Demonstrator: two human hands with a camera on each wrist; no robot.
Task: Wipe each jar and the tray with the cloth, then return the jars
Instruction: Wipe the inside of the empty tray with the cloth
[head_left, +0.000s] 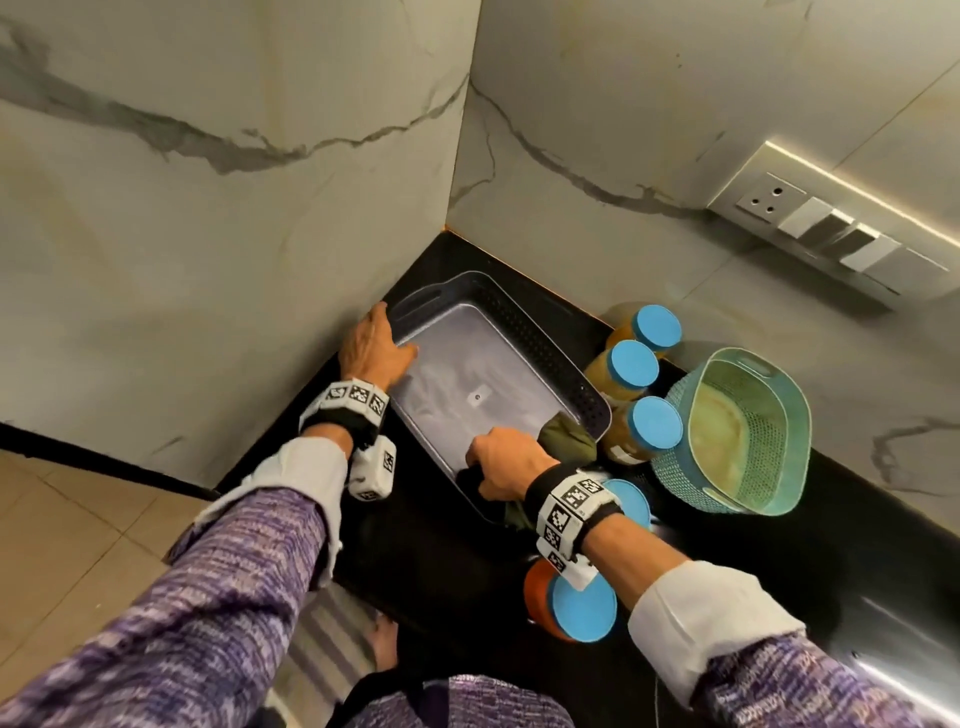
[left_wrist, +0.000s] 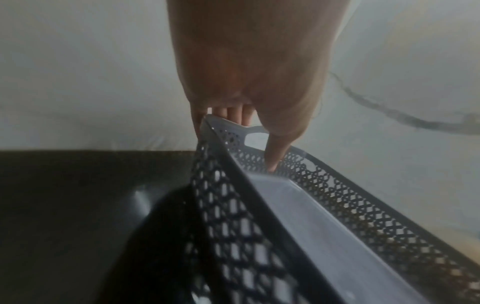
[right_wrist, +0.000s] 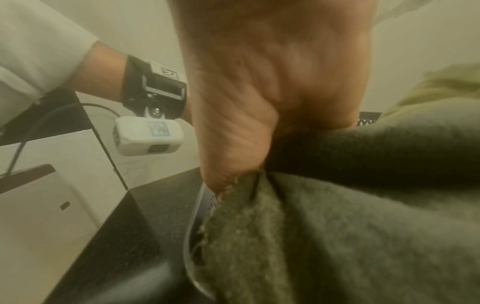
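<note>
A grey perforated tray (head_left: 540, 338) stands empty in the corner of the black counter. My left hand (head_left: 375, 347) grips its far-left rim, fingers outside and thumb inside (left_wrist: 275, 152). My right hand (head_left: 501, 460) grips an olive-green cloth (head_left: 569, 441) bunched over the tray's near-right corner (right_wrist: 298, 236). Three blue-lidded jars (head_left: 652, 423) with yellowish contents stand right of the tray. Another blue lid (head_left: 631, 501) shows behind my right wrist. An orange jar with a blue lid (head_left: 579, 608) stands under my right forearm.
A teal perforated basket (head_left: 748, 431) sits right of the jars. Marble walls close in the corner on the left and behind. A socket and switch panel (head_left: 831, 228) is on the right wall. The counter's edge runs along the lower left.
</note>
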